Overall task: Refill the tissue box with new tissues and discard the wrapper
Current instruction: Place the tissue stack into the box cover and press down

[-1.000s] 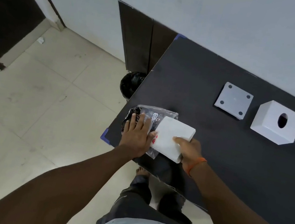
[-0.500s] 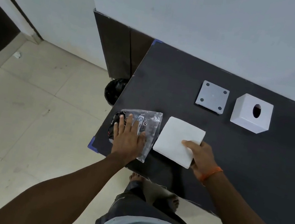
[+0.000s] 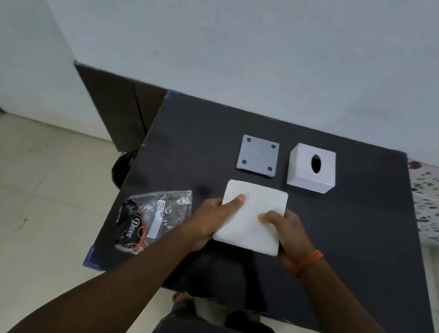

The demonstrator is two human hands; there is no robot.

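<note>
Black table (image 3: 345,247), bearing: white tissue stack (image 3: 251,219) near centre, gripped at its sides by left hand (image 3: 207,220) and right hand (image 3: 290,234), thumbs on top; white tissue box (image 3: 313,168); grey base plate (image 3: 257,155); empty wrapper (image 3: 153,219) at left.

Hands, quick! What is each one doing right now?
Left hand: closed on the left side of the tissue stack.
Right hand: closed on the stack's right side.

A black bin bag (image 3: 123,167) sits left of the dark table (image 3: 359,249).
</note>
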